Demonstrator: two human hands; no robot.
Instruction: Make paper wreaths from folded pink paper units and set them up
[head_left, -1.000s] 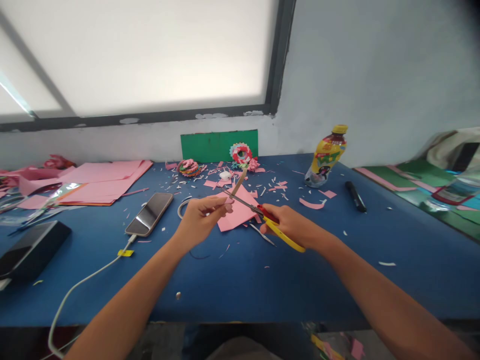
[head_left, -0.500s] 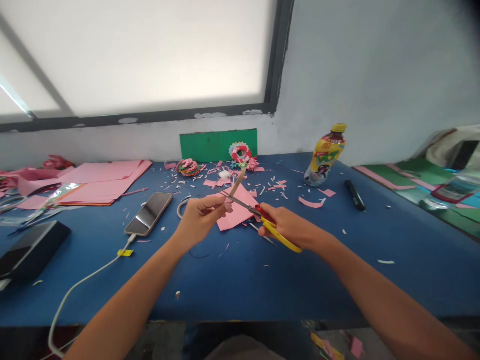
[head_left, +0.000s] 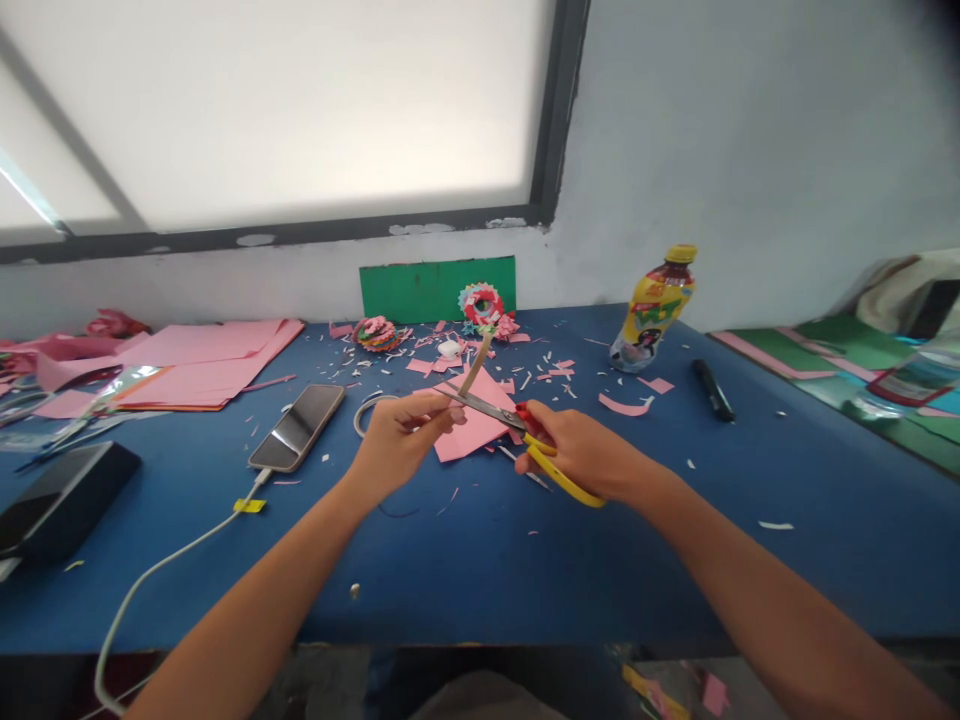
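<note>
My left hand [head_left: 401,437] pinches the lower end of a narrow pale strip [head_left: 475,367] that sticks up and away over the blue table [head_left: 480,560]. My right hand [head_left: 577,450] grips red-and-yellow scissors [head_left: 525,425], whose blades point left and meet the strip just above my left fingertips. Under both hands lies a pink paper sheet [head_left: 474,428] amid small pink and white scraps.
A phone [head_left: 298,427] on a white cable lies to the left, with a black box [head_left: 56,500] and pink paper stacks [head_left: 202,365] beyond. A juice bottle [head_left: 652,308] and black marker [head_left: 711,389] stand right. Paper rosettes [head_left: 481,305] and green card [head_left: 437,288] line the wall.
My right hand and the scissors have slid slightly left, toward my left hand. The strip stays pinched in place.
</note>
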